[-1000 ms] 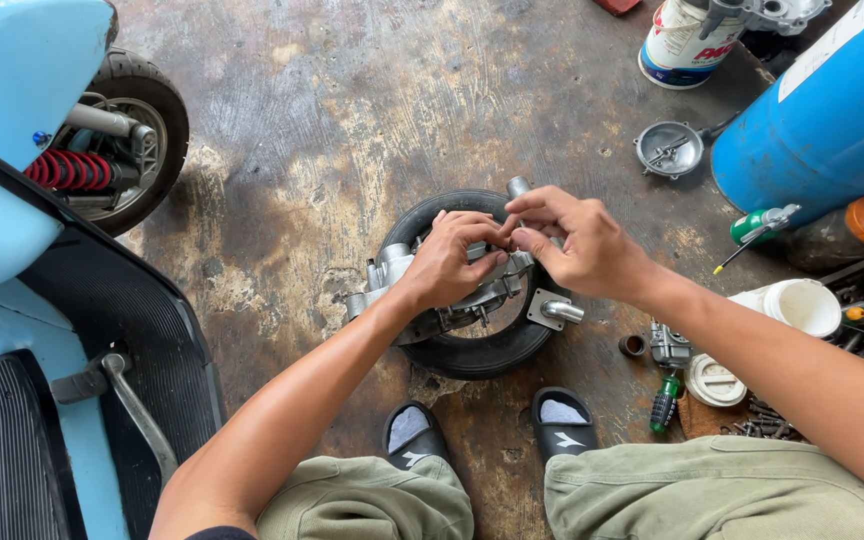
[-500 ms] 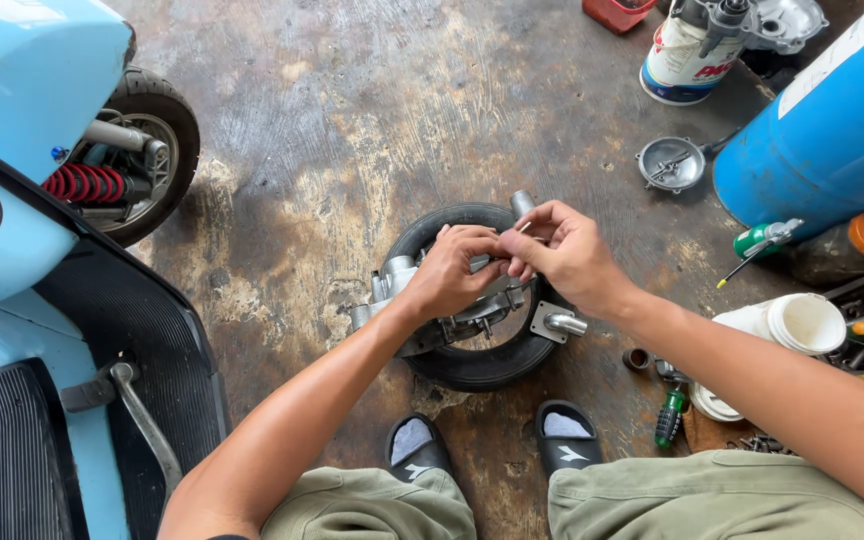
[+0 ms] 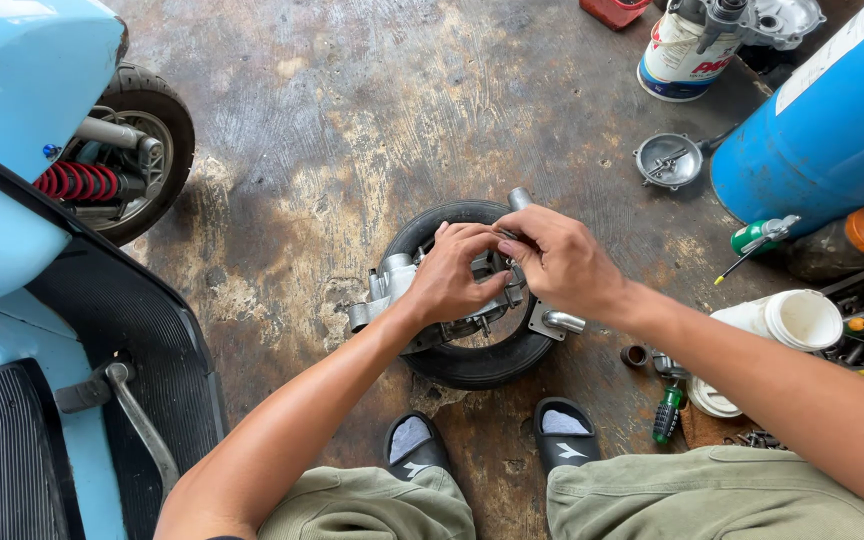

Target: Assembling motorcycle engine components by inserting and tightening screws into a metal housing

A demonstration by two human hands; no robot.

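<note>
Grey metal engine part sits on a small tyre on the concrete floor. Left hand and right hand both pinch something tiny at its top centre. Best to brace the wrists and work squarely.

A light blue scooter stands at the left, its red spring beside the rear wheel. At the far right lies a blue cylinder, with a round metal cover just left of it. A white tub and a green-handled screwdriver sit near right on the stained concrete floor.
</note>
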